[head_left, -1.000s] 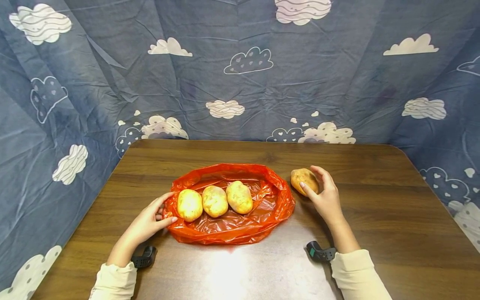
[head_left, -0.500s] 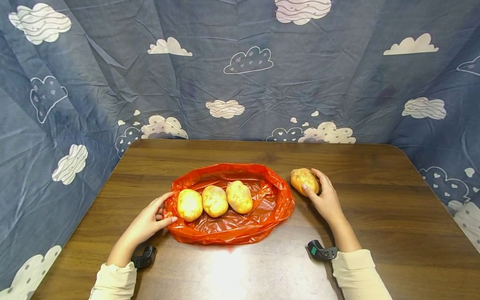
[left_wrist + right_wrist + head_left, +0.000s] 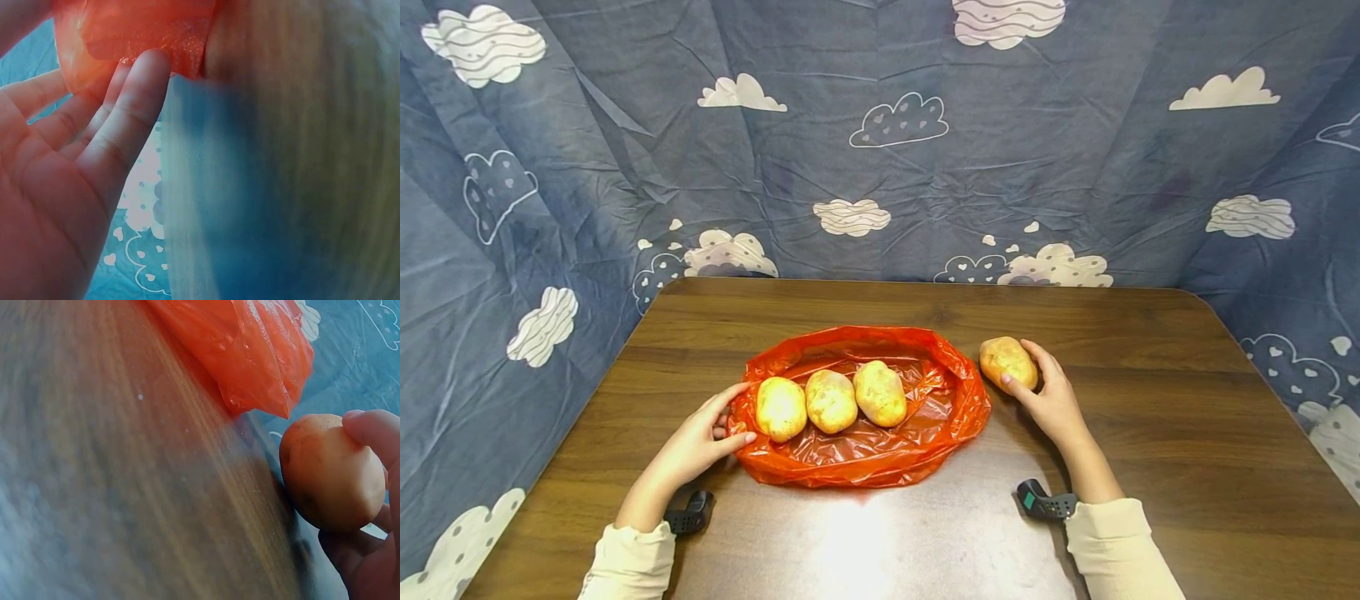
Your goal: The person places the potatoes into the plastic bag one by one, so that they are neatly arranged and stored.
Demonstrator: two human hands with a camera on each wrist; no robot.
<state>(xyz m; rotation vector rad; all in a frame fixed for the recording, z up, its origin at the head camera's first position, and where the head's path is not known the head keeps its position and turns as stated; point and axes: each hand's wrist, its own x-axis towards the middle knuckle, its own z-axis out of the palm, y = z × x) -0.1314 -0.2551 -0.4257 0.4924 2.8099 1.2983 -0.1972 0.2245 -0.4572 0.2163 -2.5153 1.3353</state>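
A red plastic bag (image 3: 850, 477) lies spread wide on the table, its rim rolled into an oval. Inside, in a row toward its left end, sit three yellowish potatoes (image 3: 831, 402). The left hand (image 3: 694, 440) holds the bag's left end, thumb over the near rim and fingers along the outer side; the left wrist view shows the fingers (image 3: 128, 119) against the red plastic. Just right of the bag, a fourth potato (image 3: 1006, 363) is gripped by the right hand (image 3: 1051, 400). In the right wrist view this potato (image 3: 331, 475) sits between thumb and fingers, beside the bag.
The brown wooden table (image 3: 1165, 400) runs back to a blue cloud-patterned curtain (image 3: 880, 192). Black wrist-camera mounts (image 3: 1047, 502) stick out from both wrists over the table. A bright light reflection shows on the table in front of the bag.
The right hand has turned its potato slightly, so a paler side now faces up, and the fingers have shifted a little nearer. The left hand, bag and three potatoes inside have stayed put.
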